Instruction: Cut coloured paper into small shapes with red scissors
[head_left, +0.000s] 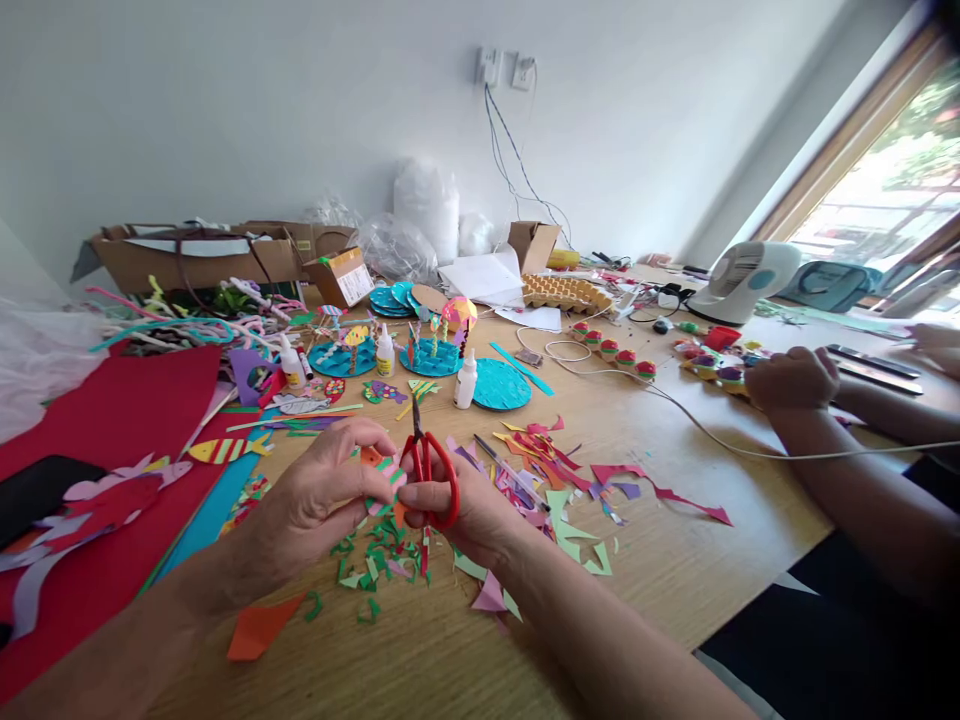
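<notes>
Striped paper [396,477] in left fingers [366,480]; red scissors [427,462] in right fingers [424,497]

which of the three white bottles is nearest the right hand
The rightmost white bottle, beside the rightmost blue disc, is nearest the right hand. The left bottle and middle bottle stand farther left and farther back.

Red-handled scissors [418,438]: held in right hand [469,505], slim dark blades pointing forward. Small paper piece [391,472], green-and-pink striped: pinched in left hand [334,478] just beside the scissors' handles, partly covered by the grip.
</notes>
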